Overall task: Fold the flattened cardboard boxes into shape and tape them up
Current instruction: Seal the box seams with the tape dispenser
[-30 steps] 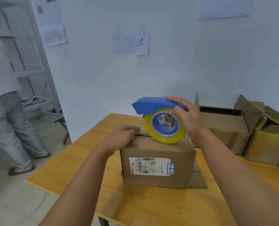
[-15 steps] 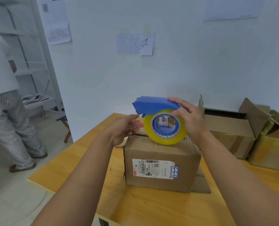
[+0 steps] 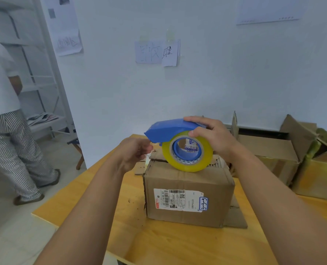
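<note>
At the far left a person in striped trousers [image 3: 15, 150] stands on the floor beside a white shelf rack [image 3: 42, 83], well apart from the wooden surface [image 3: 94, 190], so the near left edge of that surface has open room for an elbow to swing. The left hand [image 3: 135, 152] hovers at the top left edge of the cardboard box [image 3: 187, 192], fingers curled toward the nose of the dispenser; it looks set to catch the loose tape end, though whether it has hold of any tape I cannot tell. The box stands upright in the middle of the surface, label facing the camera, with a flap [image 3: 237, 219] still splayed flat at its lower right, so it probably sits there to be sealed along the top seam. Above it the blue tape dispenser [image 3: 170, 131] carries a yellow tape roll [image 3: 187, 152] resting on the box top. The right hand [image 3: 212, 136] grips the dispenser from behind, fingers wrapped over the housing. Further right, folded boxes [image 3: 273, 150] crowd the wall, leaving little room that way.
</note>
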